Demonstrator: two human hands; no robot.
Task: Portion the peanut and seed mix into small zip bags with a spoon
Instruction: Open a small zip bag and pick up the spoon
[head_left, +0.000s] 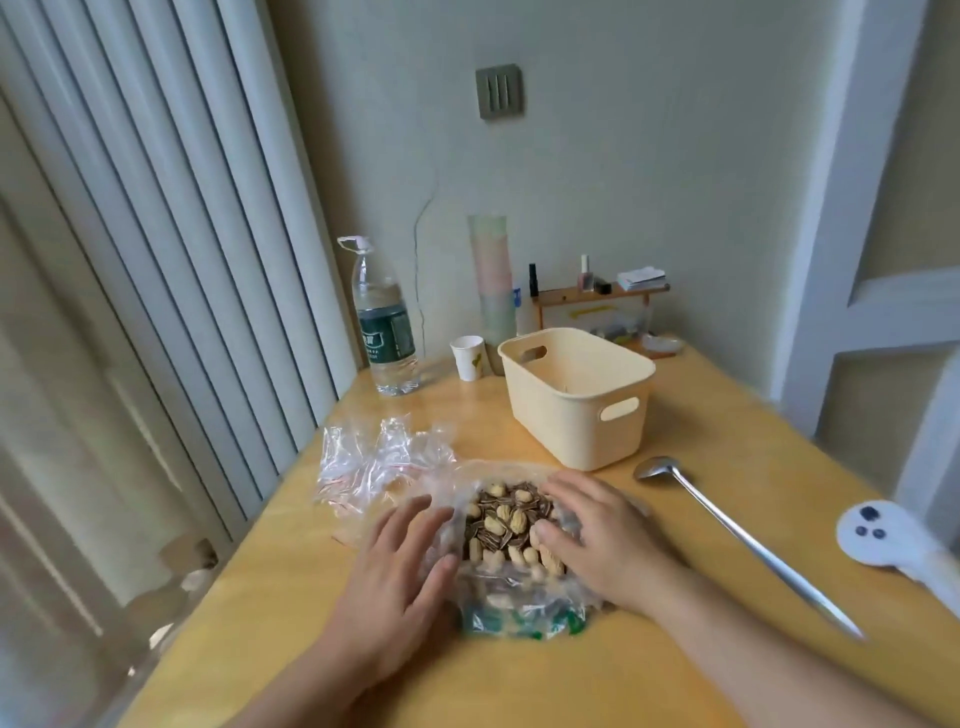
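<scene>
A clear plastic bag (519, 603) holding the peanut and sunflower seed mix (506, 519) lies open near the front middle of the wooden table (675, 675). My left hand (400, 571) rests on the bag's left side with fingers fairly straight, touching the plastic. My right hand (602, 535) lies on the bag's right side, thumb against the peanuts. A pile of small clear zip bags (374, 462) with red seal lines lies just left and behind. A long metal spoon (737, 535) rests on the table to the right, untouched.
A cream plastic basket (576, 395) stands behind the bag. Farther back are a water bottle (384, 327), a paper cup (467, 356), a stack of cups (493, 280) and a small wooden shelf (602, 299). A white controller (893, 535) lies at the right edge.
</scene>
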